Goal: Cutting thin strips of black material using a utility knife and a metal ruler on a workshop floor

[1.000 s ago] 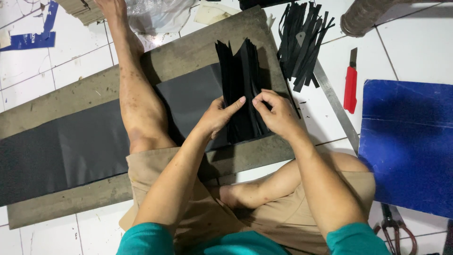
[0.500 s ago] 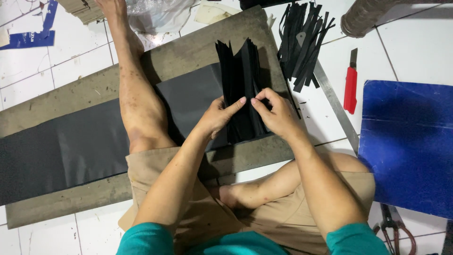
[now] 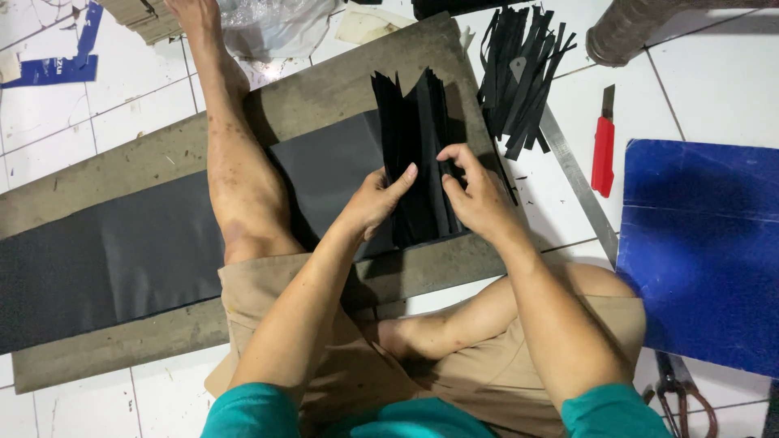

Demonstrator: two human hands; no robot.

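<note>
Head view: a person sits on a white tiled floor with one leg stretched across a long brown cardboard board (image 3: 122,170) that runs from lower left to upper centre of the frame. A dark grey sheet (image 3: 105,259) lies along that board.

At centre frame, on the right end of the board, a stack of black strips (image 3: 414,138) rests with its long axis running from the person's lap toward the top of the frame, leaning only slightly. Its far ends fan apart unevenly near the top, while the near ends sit gathered at the board's lower edge.

The left hand (image 3: 373,199) grips the stack's left side, thumb pressed on the top face and the other fingers hidden behind. The right hand (image 3: 479,195) is curled on the stack's right side, thumb and fingertips pinching at the top strips.

As a judgement, much cutting looks done: the stack in hand is thick, and a second pile of loose black strips (image 3: 519,73) lies at upper centre right, just beyond the board. A large part of the grey sheet is uncut, so plenty seems left.

A steel ruler (image 3: 576,178) slants down beside that pile; a red utility knife (image 3: 602,146) lies right of it, near a blue sheet (image 3: 706,243). Scissors (image 3: 677,389) sit at lower right.
</note>
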